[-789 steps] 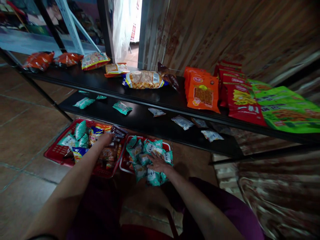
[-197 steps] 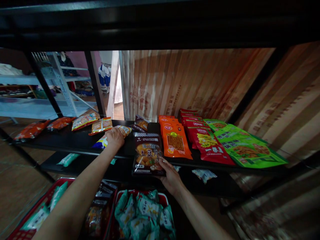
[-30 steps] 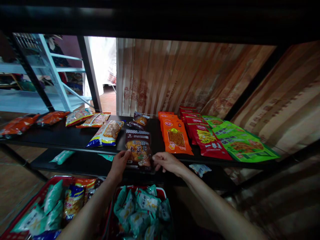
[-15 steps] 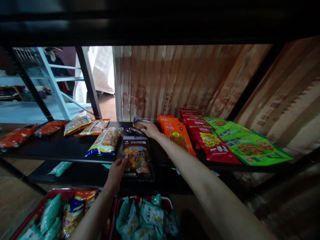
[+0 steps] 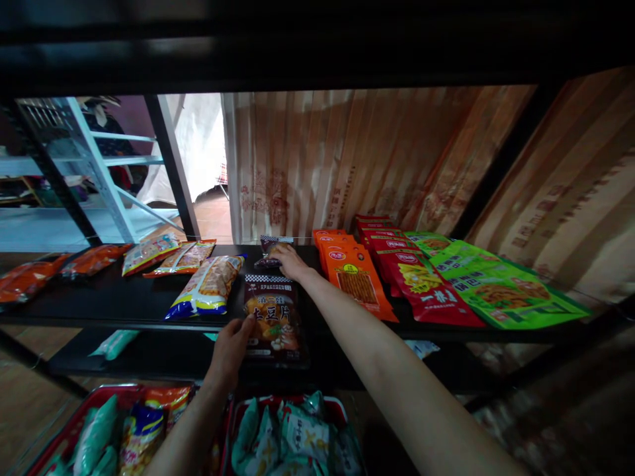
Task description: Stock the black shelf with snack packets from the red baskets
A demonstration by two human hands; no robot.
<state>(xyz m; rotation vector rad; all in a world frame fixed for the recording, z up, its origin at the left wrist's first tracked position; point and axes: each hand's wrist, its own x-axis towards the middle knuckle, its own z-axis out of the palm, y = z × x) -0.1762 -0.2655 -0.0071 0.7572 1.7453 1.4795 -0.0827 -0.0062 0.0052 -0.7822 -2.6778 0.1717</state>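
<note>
Shiny orange bags [image 5: 94,260]: lying at the far left of the upper shelf [image 5: 124,297].
Left basket [image 5: 119,389]: down low, full of green bags and other snacks.
Blue-ended bag [image 5: 208,287]: lying aslant on the upper shelf, near its front edge; best not bumped.
Left hand [image 5: 232,350]: grip closed around the left side of the front brown bag [image 5: 272,324], thumb on top, other fingers partly hidden. Good to pinch softly and hold steady, so as not to squash the snacks.
Front brown bag: picture side up, tipped a bit, low end sticking out past the front edge of the upper shelf. Likely to slip down if let go there.
Back brown bag [image 5: 265,261]: near the back edge of the upper shelf, just behind the front one.
Right hand [image 5: 292,261]: fingers touching the back brown bag; no way to see whether pinching or only pressing. Better to reach gently and not knock the front one.
Right basket [image 5: 342,410]: right below, holding green bags.
Orange packs [image 5: 354,274]: just beside the right arm [image 5: 377,344]. Little room that way, so best to keep the elbow away.
Red packs [image 5: 409,271] and green packs [image 5: 496,284]: farther right, overlapping, reaching to the front edge.
</note>
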